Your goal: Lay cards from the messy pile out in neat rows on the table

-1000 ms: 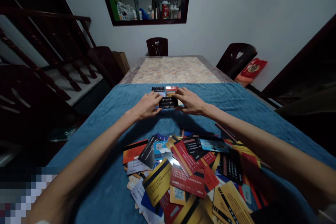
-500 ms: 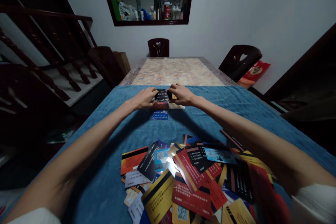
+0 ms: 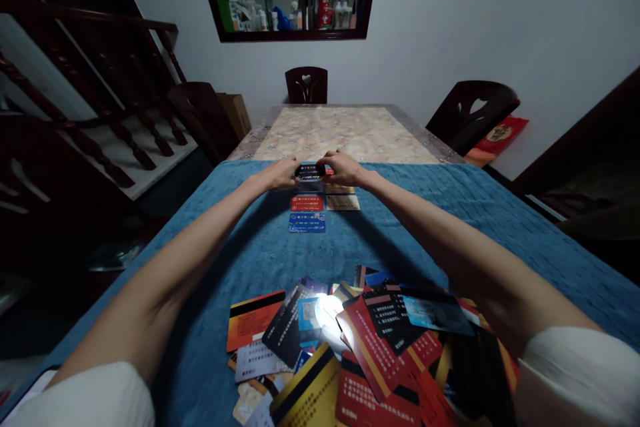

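Observation:
At the far edge of the blue cloth, my left hand (image 3: 281,172) and my right hand (image 3: 343,169) pinch a black card (image 3: 311,172) by its two sides. The card is tilted up slightly, its printed face toward me. Nearer me lie a red card (image 3: 307,203) and a blue card (image 3: 307,223), one below the other. To their right, below my right hand, is a pale card (image 3: 343,203). Other cards beneath my right fingers are partly hidden. Close to me, a loose heap of overlapping cards (image 3: 377,340) spreads under my forearms.
The blue cloth (image 3: 210,247) covers the near part of the table; a patterned cover (image 3: 340,130) shows beyond. Dark wooden chairs (image 3: 307,85) stand around it. A phone-like object (image 3: 30,393) lies at the near left edge. A railing (image 3: 100,127) runs along the left.
Both hands have moved slightly farther away with the black card, uncovering the red card. The view has tipped down a little.

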### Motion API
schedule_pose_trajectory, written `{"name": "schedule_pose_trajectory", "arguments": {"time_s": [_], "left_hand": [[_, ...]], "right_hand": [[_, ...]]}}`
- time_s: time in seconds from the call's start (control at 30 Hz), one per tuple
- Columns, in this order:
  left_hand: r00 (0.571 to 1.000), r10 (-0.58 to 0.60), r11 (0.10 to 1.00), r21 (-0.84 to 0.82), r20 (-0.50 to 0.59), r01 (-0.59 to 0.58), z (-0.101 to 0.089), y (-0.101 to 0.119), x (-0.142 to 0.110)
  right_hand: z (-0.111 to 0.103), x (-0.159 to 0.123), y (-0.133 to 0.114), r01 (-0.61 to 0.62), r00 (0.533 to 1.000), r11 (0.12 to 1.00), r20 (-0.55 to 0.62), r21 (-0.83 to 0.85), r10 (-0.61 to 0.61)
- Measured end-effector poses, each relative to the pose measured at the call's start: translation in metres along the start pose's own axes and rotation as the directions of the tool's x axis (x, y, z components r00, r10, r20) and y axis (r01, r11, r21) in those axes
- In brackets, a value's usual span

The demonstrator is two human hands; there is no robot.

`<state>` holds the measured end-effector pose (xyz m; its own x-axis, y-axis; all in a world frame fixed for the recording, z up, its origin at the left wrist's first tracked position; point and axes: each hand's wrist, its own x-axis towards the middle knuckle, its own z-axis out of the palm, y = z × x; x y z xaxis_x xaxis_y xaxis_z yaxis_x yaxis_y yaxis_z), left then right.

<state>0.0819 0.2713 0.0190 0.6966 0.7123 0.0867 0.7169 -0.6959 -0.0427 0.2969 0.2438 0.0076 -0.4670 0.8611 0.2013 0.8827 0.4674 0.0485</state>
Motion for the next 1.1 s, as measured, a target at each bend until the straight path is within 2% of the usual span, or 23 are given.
{"name": "schedule_pose_trajectory", "arguments": {"time_s": [0.43, 0.87, 1.1], "left_hand": [[0.994, -0.095, 0.996, 0.001, 0.048, 0.095, 0.023, -0.015, 0.033], [0.986, -0.143, 0.989, -0.031, 0.084, 0.146, 0.039, -0.025, 0.046], [0.987, -0.133, 0.99, -0.041, 0.091, 0.138, 0.041, -0.024, 0.047]], "right_hand": [[0.033, 0.033, 0.017, -0.123, 0.99, 0.992, 0.066, -0.012, 0.124], [0.056, 0.045, 0.023, -0.17, 0.978, 0.985, 0.124, -0.017, 0.171], [0.058, 0.047, 0.024, -0.171, 0.977, 0.985, 0.133, 0.003, 0.169]]}}
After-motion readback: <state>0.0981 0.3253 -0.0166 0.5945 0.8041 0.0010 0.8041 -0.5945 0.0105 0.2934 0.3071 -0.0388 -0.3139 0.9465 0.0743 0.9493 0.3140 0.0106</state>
